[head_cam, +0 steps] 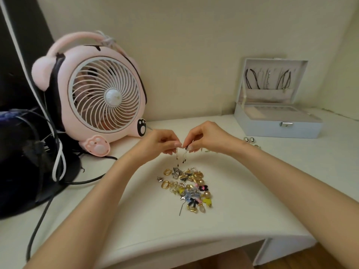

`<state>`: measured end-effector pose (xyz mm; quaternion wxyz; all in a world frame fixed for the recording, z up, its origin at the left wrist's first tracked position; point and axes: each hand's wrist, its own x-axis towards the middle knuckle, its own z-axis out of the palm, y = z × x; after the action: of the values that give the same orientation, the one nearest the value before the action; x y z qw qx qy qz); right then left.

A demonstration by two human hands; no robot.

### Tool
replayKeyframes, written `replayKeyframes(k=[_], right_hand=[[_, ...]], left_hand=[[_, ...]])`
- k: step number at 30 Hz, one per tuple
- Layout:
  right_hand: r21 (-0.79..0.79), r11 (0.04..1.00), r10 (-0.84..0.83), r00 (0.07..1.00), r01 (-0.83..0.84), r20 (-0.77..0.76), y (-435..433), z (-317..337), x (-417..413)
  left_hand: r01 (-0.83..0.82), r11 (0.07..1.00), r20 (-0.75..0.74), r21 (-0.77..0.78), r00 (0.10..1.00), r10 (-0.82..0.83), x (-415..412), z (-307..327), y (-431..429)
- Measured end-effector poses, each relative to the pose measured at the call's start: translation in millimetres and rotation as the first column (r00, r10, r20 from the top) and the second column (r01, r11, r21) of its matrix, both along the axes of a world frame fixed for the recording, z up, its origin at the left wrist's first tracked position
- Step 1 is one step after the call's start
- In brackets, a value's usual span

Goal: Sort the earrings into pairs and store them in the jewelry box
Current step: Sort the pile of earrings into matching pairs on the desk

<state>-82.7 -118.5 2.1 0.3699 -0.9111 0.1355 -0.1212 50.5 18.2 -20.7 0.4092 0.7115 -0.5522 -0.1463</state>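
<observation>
A heap of mixed earrings (186, 188), gold, silver, pearl, yellow, blue and black, lies on the white table in front of me. Above its far end my left hand (161, 143) pinches one thin dangling earring (177, 157) with dark beads. My right hand (202, 137) pinches a matching dangling earring (184, 157) right beside it, fingertips nearly touching. The white jewelry box (279, 127) stands open at the back right, with necklaces hanging in its lid. A pair of round earrings (249, 140) lies on the table just in front of the box.
A pink cat-shaped desk fan (103, 98) stands at the back left. Black cables (58, 191) and dark objects crowd the left side. Small pieces (257, 146) lie near the box. The table's front edge (194, 247) runs below the heap.
</observation>
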Motion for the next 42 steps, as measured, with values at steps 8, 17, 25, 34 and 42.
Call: replayKeyframes(k=[8, 17, 25, 34, 42], right_hand=[[-0.188, 0.982, 0.002, 0.997, -0.016, -0.072, -12.9, -19.6, 33.0], [-0.300, 0.952, 0.052, 0.998, -0.057, -0.026, -28.8, -11.3, 37.9], [-0.330, 0.937, 0.134, 0.991, -0.117, 0.030, -13.5, 4.6, 17.5], [-0.286, 0.945, 0.162, 0.987, -0.157, -0.008, -1.0, -1.6, 5.8], [-0.274, 0.954, 0.115, 0.992, -0.122, -0.044, -18.4, -15.8, 24.6]], left_hand=[[-0.087, 0.973, 0.190, 0.215, 0.981, 0.046, 27.9, -17.0, -19.4], [-0.061, 0.973, 0.198, 0.221, 0.980, 0.017, 34.6, -4.0, -37.3], [0.018, 0.980, 0.243, 0.199, 0.968, -0.067, 12.4, 24.0, -14.1], [0.083, 0.956, 0.201, 0.282, 0.969, -0.143, 4.2, 27.3, -4.9], [0.031, 0.972, 0.208, 0.235, 0.975, -0.081, 18.9, 3.5, -26.3]])
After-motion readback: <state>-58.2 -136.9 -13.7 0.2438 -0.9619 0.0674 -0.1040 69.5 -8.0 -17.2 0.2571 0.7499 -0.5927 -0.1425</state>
